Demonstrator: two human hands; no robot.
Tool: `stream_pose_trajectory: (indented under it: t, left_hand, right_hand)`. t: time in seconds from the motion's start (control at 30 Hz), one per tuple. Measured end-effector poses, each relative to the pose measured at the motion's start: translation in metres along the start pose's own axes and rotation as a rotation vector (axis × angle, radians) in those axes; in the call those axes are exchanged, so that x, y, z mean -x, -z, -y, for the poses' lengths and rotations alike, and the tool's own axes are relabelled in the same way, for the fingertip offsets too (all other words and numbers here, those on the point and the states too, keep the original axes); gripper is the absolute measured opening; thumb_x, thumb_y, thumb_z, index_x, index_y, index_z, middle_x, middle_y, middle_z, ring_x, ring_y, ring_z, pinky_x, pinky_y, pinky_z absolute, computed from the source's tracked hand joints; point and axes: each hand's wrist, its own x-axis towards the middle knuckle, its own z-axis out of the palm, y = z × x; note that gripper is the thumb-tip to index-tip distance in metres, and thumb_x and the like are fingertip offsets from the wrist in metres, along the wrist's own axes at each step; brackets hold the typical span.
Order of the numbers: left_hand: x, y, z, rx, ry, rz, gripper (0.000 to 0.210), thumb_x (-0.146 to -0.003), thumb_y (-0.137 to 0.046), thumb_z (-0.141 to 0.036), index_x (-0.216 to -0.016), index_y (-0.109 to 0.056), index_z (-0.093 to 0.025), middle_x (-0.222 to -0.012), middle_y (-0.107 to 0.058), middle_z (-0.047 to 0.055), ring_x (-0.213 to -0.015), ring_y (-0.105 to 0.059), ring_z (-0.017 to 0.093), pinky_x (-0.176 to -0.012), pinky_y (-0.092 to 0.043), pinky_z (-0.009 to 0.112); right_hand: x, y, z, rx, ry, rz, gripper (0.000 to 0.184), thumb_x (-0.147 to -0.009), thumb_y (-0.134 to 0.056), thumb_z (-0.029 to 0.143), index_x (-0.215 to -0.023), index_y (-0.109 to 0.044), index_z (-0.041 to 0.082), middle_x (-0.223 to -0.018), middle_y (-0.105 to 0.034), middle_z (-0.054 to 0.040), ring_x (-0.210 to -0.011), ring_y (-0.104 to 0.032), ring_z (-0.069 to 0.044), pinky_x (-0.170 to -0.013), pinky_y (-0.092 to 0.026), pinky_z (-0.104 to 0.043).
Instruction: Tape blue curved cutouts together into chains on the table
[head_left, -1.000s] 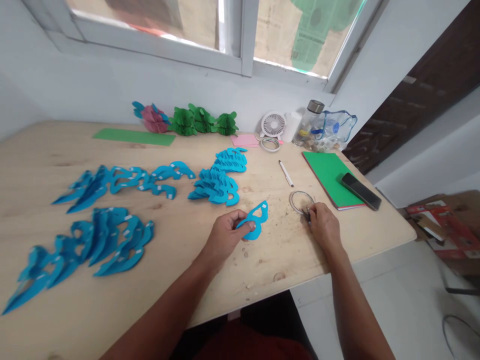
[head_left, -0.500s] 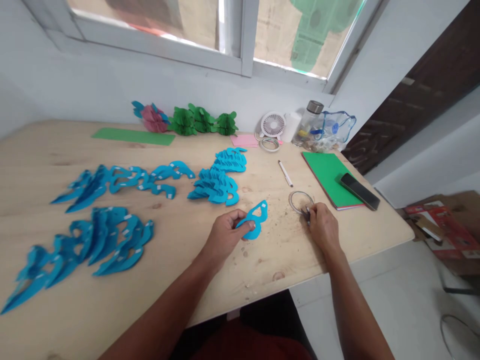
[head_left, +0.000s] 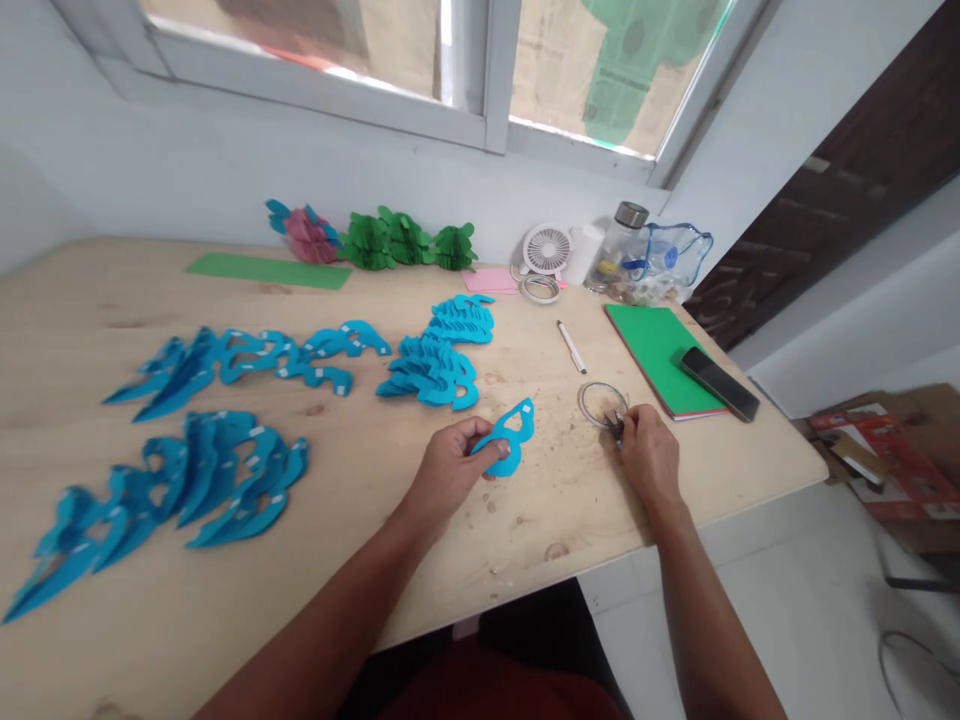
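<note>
My left hand (head_left: 455,463) pinches a blue paper cutout (head_left: 504,452) between thumb and fingers, above the middle of the table. The cutout has rounded lobes, an opening near its tip and small white squares on it. My right hand (head_left: 649,447) is closed on a small dark tool (head_left: 615,428), whose kind I cannot make out. That tool lies against the near edge of a thin tape roll (head_left: 581,403) flat on the wood. Left of my hands lie folded blue paper cutouts (head_left: 427,370) in stacks, and more blue cutouts (head_left: 217,470) with white squares.
A white pen (head_left: 571,346) lies beyond the tape. Green sheets (head_left: 645,350) carry a phone (head_left: 720,382) at the right. Along the wall stand green paper shapes (head_left: 406,242), a small fan (head_left: 547,248), a bottle (head_left: 613,250) and a plastic bag (head_left: 667,260).
Almost nothing differs. The dark tool in my right hand shows slightly more beside the tape roll; my left hand keeps the blue cutout in nearly the same place.
</note>
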Motion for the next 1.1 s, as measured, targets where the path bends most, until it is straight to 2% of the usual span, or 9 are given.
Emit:
stream_pose_trajectory:
  t: [0.37,0.63,0.83,0.97,1.1]
  left_hand:
    - [0.000,0.000,0.000,0.014,-0.006,0.007,0.010,-0.067,-0.065,-0.024,-0.064,-0.060,-0.016,-0.058,-0.057,-0.002,-0.054,-0.053,0.011,-0.050,-0.044,0.022]
    - [0.000,0.001,0.000,-0.016,-0.011,0.003,0.012,-0.067,-0.064,-0.027,-0.065,-0.059,-0.016,-0.060,-0.058,0.000,-0.056,-0.055,0.013,-0.049,-0.045,0.023]
    - [-0.001,0.001,0.001,0.023,0.005,-0.005,0.012,-0.066,-0.066,-0.025,-0.063,-0.058,-0.016,-0.058,-0.058,-0.002,-0.054,-0.054,0.012,-0.049,-0.045,0.022]
    - [-0.001,-0.001,0.002,0.044,0.027,-0.048,0.010,-0.066,-0.065,-0.024,-0.065,-0.059,-0.016,-0.058,-0.057,-0.002,-0.055,-0.053,0.011,-0.047,-0.044,0.021]
    - [-0.001,-0.002,0.001,0.079,0.018,-0.104,0.013,-0.066,-0.065,-0.027,-0.069,-0.059,-0.016,-0.063,-0.059,-0.001,-0.058,-0.054,0.011,-0.049,-0.045,0.020]
  right_hand:
    - [0.000,0.002,0.003,-0.022,-0.059,-0.023,0.018,-0.088,-0.039,0.028,-0.084,-0.053,0.018,-0.076,-0.063,-0.0067,-0.070,-0.056,-0.022,-0.060,-0.031,-0.029]
    - [-0.002,0.004,-0.001,-0.165,-0.111,-0.023,0.020,-0.085,-0.041,0.033,-0.082,-0.056,0.019,-0.076,-0.064,-0.0069,-0.069,-0.055,-0.021,-0.060,-0.034,-0.029]
    - [0.002,0.019,0.014,-0.539,-0.212,-0.047,0.017,-0.080,-0.050,0.035,-0.077,-0.055,0.019,-0.071,-0.061,-0.0039,-0.064,-0.055,-0.018,-0.059,-0.040,-0.028]
    - [0.017,0.027,0.051,-0.976,-0.284,0.018,0.019,-0.079,-0.054,0.038,-0.079,-0.054,0.019,-0.066,-0.056,0.0007,-0.058,-0.050,-0.014,-0.054,-0.039,-0.025]
    - [0.038,0.025,0.100,-1.208,-0.291,0.102,0.015,-0.078,-0.057,0.034,-0.077,-0.056,0.019,-0.087,-0.064,-0.0035,-0.080,-0.057,-0.016,-0.073,-0.043,-0.028]
